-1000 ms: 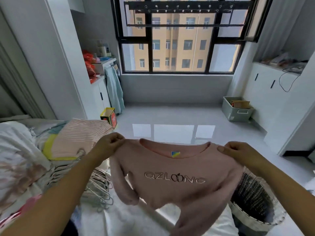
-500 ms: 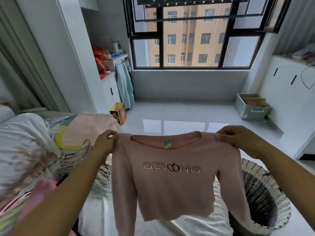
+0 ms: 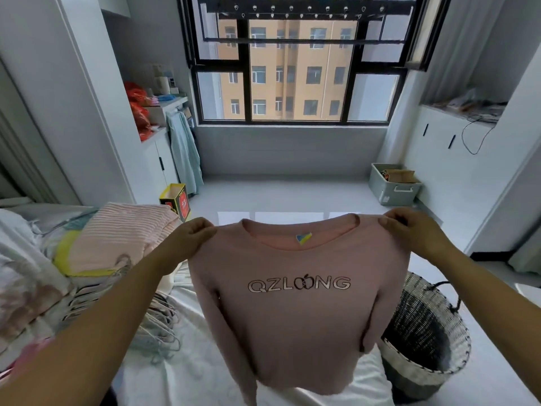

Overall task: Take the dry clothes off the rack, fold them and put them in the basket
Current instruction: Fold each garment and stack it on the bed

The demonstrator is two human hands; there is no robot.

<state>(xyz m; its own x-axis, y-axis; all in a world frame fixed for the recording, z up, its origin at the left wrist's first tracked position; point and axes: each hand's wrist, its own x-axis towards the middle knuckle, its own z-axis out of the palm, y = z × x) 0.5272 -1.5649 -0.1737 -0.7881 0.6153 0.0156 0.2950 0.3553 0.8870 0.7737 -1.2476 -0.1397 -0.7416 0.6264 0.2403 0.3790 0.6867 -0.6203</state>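
Observation:
A pink sweatshirt (image 3: 298, 317) with "QZLOONG" lettering hangs spread out in front of me, front side facing me. My left hand (image 3: 193, 232) pinches its left shoulder and my right hand (image 3: 409, 227) pinches its right shoulder. Both sleeves dangle down beside the body. A woven black-and-white basket (image 3: 430, 344) stands on the floor at the lower right, partly behind the sweatshirt. The drying rack (image 3: 301, 13) runs across the top of the window with no clothes on it.
A bed with white bedding (image 3: 175, 373) lies below the sweatshirt. Folded striped pink clothes (image 3: 117, 238) and a heap of hangers (image 3: 152, 323) rest on it at the left. A grey storage bin (image 3: 392, 186) sits by the right cabinets; a yellow box (image 3: 175, 200) stands by the left cabinet.
The sweatshirt went from slack and bunched to stretched out flat, raised higher between my hands. My hands moved apart and up, and the sleeves now hang straight.

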